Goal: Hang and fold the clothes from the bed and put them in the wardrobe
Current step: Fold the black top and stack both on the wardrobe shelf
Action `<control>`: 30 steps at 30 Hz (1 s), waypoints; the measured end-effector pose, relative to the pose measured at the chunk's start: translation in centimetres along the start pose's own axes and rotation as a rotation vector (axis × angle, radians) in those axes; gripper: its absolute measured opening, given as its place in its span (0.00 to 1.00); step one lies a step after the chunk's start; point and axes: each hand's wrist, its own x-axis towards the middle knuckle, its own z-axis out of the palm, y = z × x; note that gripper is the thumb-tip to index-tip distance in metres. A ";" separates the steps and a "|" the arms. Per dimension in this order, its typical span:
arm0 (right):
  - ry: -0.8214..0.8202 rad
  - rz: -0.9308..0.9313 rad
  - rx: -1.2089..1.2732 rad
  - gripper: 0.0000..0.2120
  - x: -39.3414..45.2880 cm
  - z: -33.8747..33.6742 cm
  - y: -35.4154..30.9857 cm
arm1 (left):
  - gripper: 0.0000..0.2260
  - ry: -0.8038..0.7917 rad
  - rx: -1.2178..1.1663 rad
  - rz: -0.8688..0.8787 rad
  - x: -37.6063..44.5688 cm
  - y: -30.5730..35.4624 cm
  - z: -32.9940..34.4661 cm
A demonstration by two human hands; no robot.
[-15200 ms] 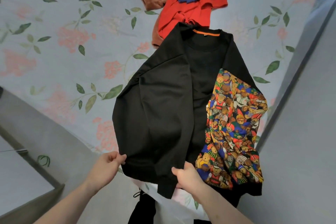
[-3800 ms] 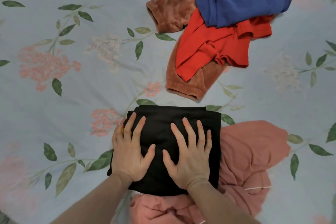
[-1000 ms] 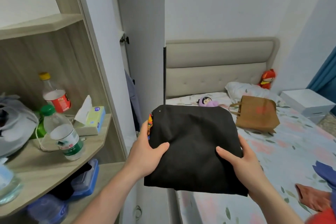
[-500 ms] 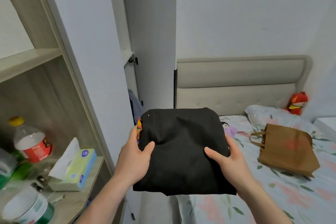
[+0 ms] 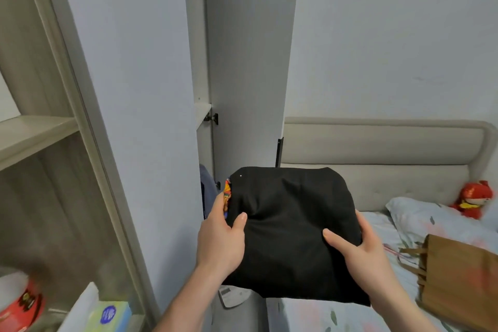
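The folded garment (image 5: pixel 293 232) is showing black with a multicoloured print at its edge; the bedsheet (image 5: pixel 350 315) is showing pale blue florals; the bag (image 5: pixel 458 275) is showing brown.

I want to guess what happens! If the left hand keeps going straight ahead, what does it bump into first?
Probably the open wardrobe door, just past the left hand gripping the folded black top. Depth is hard to judge; it might slip into the dark gap beside it.

So off to the right there's a brown paper bag (image 5: pixel 458 272) with handles, and a red plush doll (image 5: pixel 470 198) sitting against the beige padded headboard (image 5: pixel 377 148). On the open shelf (image 5: pixel 32 132) side, bottom left: a tissue box (image 5: pixel 107 317) and what looks like a red-labelled bottle (image 5: pixel 18 302), pretty blurry though.
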 end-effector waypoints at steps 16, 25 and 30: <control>0.012 -0.044 0.094 0.24 16.5 2.5 -2.1 | 0.13 0.032 0.045 0.072 15.5 3.5 5.1; -0.087 -0.067 0.221 0.27 27.1 8.2 -5.6 | 0.25 0.119 0.388 0.071 26.6 6.7 4.8; -0.198 -0.020 0.314 0.29 31.4 12.3 -8.1 | 0.28 0.182 0.554 0.092 33.2 9.3 3.8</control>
